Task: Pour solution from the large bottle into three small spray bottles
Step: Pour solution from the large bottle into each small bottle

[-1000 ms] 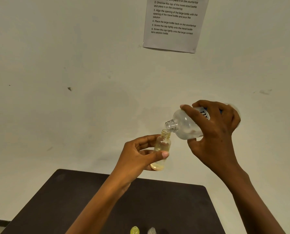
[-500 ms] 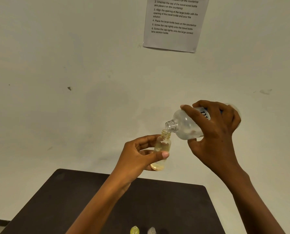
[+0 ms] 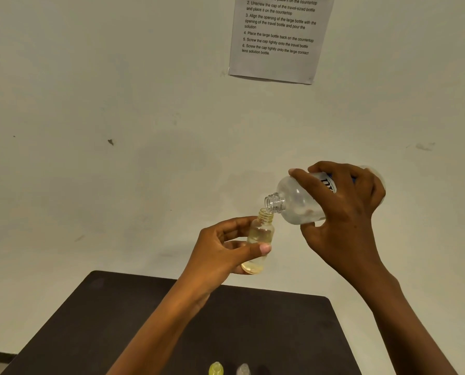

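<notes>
while the left hand (image 3: 226, 246) pinched the small bottle (image 3: 260, 231) between its thumb and curled fingers, holding it nearly upright in the air above the far edge of the dark table (image 3: 112, 320), the right hand (image 3: 344, 223) gripped the large bottle (image 3: 297, 203), fingers wrapped over its body and thumb beneath. the large bottle lay tipped, its neck pointing left and slightly down, its open mouth just above and to the right of the small bottle's open threaded neck; whether the two rims touched could not be told. the small bottle was clear with a yellowish tint, and whether liquid was running between the mouths could not be told. behind both stood a pale wall (image 3: 117, 104), with a printed sheet (image 3: 277, 63) of numbered steps hanging on it above the hands. at the bottom edge of the view, on the table, a yellow top (image 3: 216, 369) and a grey top (image 3: 243, 370) showed side by side, cut off by the frame.
</notes>
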Motion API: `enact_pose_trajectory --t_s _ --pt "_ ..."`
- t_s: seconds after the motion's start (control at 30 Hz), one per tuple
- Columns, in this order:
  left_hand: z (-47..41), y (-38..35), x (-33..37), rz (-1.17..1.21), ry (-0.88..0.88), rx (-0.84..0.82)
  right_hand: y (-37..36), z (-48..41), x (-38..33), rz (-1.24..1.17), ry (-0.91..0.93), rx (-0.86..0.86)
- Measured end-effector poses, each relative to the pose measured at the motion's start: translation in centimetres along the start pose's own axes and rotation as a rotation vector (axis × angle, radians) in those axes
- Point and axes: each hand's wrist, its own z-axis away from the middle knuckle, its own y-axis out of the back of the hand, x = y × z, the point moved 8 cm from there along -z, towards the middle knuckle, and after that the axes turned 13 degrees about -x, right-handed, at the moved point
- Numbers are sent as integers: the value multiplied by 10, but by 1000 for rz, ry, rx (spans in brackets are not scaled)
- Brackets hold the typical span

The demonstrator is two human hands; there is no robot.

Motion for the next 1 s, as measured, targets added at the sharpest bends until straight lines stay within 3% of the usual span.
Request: enact_pose_trajectory --t_s 1.0 --pt "2 1 -2 -11 23 -4 1 -1 -2 -8 9 -23"
